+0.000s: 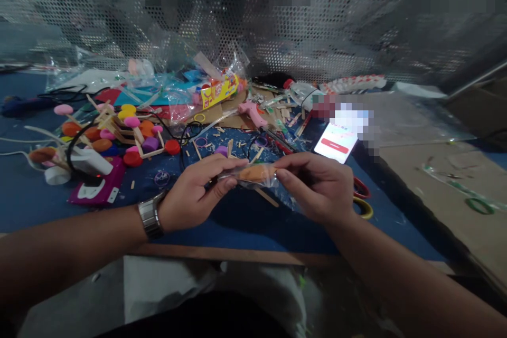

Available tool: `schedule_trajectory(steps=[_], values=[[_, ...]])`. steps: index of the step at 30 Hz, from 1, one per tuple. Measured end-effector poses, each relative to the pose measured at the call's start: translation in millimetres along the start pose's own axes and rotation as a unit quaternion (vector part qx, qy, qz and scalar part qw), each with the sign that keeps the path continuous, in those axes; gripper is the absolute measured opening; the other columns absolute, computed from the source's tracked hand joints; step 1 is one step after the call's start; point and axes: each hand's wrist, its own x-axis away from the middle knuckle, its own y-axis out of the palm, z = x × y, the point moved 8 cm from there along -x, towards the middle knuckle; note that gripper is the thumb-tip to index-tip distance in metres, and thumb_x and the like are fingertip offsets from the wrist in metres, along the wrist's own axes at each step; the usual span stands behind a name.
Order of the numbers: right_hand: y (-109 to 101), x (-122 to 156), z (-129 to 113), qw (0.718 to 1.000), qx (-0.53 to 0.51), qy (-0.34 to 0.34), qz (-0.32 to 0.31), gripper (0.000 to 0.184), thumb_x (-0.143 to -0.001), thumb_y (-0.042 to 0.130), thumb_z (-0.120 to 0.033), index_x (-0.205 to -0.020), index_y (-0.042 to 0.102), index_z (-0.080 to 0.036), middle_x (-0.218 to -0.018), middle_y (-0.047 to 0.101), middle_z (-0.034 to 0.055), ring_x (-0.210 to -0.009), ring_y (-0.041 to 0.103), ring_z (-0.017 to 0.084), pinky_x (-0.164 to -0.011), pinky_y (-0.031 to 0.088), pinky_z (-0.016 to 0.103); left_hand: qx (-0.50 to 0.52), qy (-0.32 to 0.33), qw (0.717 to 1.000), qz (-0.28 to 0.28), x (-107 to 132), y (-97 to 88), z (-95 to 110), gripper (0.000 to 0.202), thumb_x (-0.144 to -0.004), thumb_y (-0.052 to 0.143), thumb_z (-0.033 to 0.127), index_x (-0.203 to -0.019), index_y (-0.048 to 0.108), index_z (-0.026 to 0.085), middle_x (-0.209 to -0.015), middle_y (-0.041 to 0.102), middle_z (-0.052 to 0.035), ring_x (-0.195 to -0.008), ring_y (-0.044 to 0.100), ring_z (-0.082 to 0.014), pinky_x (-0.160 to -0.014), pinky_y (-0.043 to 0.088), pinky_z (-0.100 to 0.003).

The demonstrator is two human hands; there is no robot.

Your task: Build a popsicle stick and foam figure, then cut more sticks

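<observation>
Both hands meet above the blue table top (35, 190). A small clear plastic bag with an orange piece inside (255, 173) is stretched between them. My left hand (194, 193), with a metal watch on the wrist, pinches the bag's left end. My right hand (317, 185) pinches its right end between thumb and fingers. Wooden sticks (266, 196) lie on the table right under the bag.
A stick frame with coloured round pieces (130, 134) lies at the left. A purple-and-white device (95, 182) sits near it. Behind are a pink glue gun (251, 112), plastic bags (206, 87), a phone (337, 142) and coloured rings (362, 198). Cardboard (443, 179) covers the right side.
</observation>
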Motion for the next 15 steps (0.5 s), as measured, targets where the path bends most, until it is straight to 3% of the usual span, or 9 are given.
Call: schedule_trajectory(steps=[6, 11, 15], values=[[-5.6, -5.4, -0.4, 0.998, -0.048, 0.03, 0.035, 0.018, -0.091, 0.072, -0.039, -0.084, 0.072, -0.022, -0.06, 0.065, -0.0007, -0.046, 0.049, 0.01, -0.041, 0.038, 0.024, 0.006, -0.011, 1.0, 0.008, 1.7, -2.8, -3.5, 0.036, -0.107, 0.049, 0.038, -0.135, 0.066, 0.025, -0.124, 0.075, -0.0075, -0.113, 0.069, -0.021, -0.103, 0.054, -0.04], [6.6, -6.8, 2.1, 0.992, -0.113, 0.044, -0.031, 0.029, -0.092, 0.07, -0.049, -0.098, 0.069, -0.021, -0.068, 0.063, -0.0005, -0.056, 0.055, 0.012, -0.048, 0.043, 0.024, 0.023, -0.034, 0.998, 0.037, 1.6, -7.1, -6.8, 0.037, -0.107, 0.047, 0.038, -0.136, 0.066, 0.025, -0.119, 0.076, -0.0072, -0.111, 0.068, -0.0206, -0.102, 0.054, -0.04], [13.6, -5.9, 5.0, 0.989, -0.126, 0.053, -0.054, 0.033, -0.09, 0.073, -0.049, -0.105, 0.067, -0.02, -0.075, 0.068, 0.0013, -0.062, 0.06, 0.013, -0.053, 0.048, 0.024, 0.029, -0.039, 0.998, 0.029, 1.8, -5.7, -7.4, 0.036, -0.107, 0.048, 0.037, -0.136, 0.066, 0.024, -0.122, 0.075, -0.0085, -0.116, 0.067, -0.0211, -0.105, 0.053, -0.041]])
